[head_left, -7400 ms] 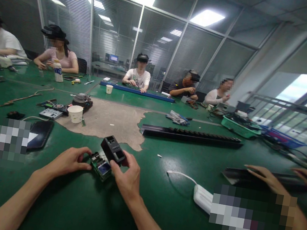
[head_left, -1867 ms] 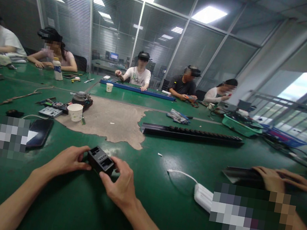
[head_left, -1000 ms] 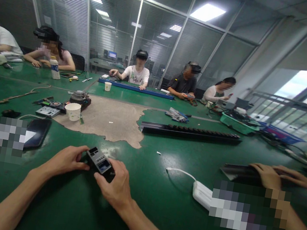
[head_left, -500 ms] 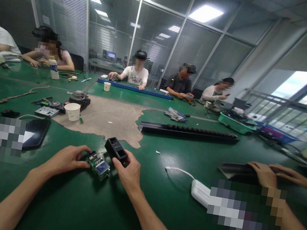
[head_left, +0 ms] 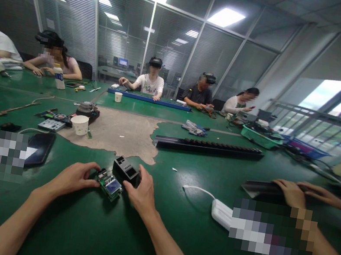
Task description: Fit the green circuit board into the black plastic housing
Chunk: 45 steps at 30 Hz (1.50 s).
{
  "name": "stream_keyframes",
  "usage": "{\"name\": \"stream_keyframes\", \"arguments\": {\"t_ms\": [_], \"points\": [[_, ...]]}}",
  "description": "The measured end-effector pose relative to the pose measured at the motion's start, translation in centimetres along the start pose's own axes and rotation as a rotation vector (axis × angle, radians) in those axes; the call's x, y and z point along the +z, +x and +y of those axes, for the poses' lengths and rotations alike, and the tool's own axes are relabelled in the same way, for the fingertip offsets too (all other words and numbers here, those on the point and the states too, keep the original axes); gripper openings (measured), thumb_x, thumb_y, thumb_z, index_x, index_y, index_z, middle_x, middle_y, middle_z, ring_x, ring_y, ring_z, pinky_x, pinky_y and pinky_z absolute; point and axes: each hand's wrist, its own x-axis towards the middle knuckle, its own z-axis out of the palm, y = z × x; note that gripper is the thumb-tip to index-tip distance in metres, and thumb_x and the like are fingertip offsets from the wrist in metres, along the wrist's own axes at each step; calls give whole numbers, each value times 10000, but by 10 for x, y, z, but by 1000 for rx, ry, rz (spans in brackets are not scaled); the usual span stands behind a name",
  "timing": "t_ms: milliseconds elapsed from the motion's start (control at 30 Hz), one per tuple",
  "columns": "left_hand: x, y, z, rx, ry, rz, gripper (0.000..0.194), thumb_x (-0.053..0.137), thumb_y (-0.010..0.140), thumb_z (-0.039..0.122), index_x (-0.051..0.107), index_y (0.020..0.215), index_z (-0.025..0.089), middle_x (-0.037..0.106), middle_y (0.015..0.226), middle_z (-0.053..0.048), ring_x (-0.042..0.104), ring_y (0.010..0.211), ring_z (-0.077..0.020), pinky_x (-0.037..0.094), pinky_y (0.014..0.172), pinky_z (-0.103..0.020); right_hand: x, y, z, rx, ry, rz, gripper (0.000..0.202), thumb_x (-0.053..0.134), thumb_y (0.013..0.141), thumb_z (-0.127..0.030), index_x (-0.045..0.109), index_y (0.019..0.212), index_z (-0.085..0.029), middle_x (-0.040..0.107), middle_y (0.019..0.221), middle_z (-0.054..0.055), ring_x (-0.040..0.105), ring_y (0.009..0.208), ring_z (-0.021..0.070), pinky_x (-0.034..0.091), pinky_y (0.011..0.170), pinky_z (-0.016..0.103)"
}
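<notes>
Here, the black housing (head_left: pixel 123 168) lies partly within the loosely spread right hand (head_left: pixel 145 192).

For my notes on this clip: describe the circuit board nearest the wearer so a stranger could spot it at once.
On the green table, find the ragged tan patch. From its near edge, come toward the camera to a black case; the small circuit board is beside it, lower left in the picture. Unlike the case, the board is green with a bluish square.

Matt black plastic casing (head_left: pixel 125 171), glossy screen (head_left: pixel 113 186) on the circuit board (head_left: pixel 103 180), smooth, shiny green tabletop (head_left: pixel 99 233).
</notes>
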Motion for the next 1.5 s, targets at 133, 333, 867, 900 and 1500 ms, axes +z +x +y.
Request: {"name": "stream_keyframes", "arguments": {"t_ms": [133,333,867,900,1500], "points": [[0,0,0,6,7,-1,536,591,781,580,580,1182,223,569,685,22,536,643,-170,277,575,-257,-4,-2,1,8,11,0,744,724,707,-344,449,1369,-146,569,1261,157,513,1183,321,411,1010,492],[-1,0,1,1,4,-12,531,582,788,576,575,1184,223,578,692,20,538,643,-169,275,572,-255,-4,0,-1,17,12,-13,714,718,719,-342,471,1350,-119,582,1256,168,548,1144,311,428,992,475],[2,0,-3,2,6,16,527,600,770,603,592,1144,232,569,671,26,541,625,-173,271,562,-255,-28,-6,-46,23,373,-67,321,707,762,-336,643,1047,-203,691,842,6,630,724,160,502,658,265],[2,0,-3,1,6,17,530,597,769,608,593,1140,230,568,667,26,539,622,-173,267,560,-256,-28,-8,-49,5,358,-77,315,715,753,-324,645,1036,-206,687,829,1,624,718,157,497,654,262],[1,-2,-6,68,-16,-3,575,665,725,573,571,1165,215,583,671,40,554,615,-159,294,554,-231,-8,-30,-52,-251,78,-73,539,719,721,-292,554,1219,-170,636,1105,102,581,995,250,475,908,402]]}}
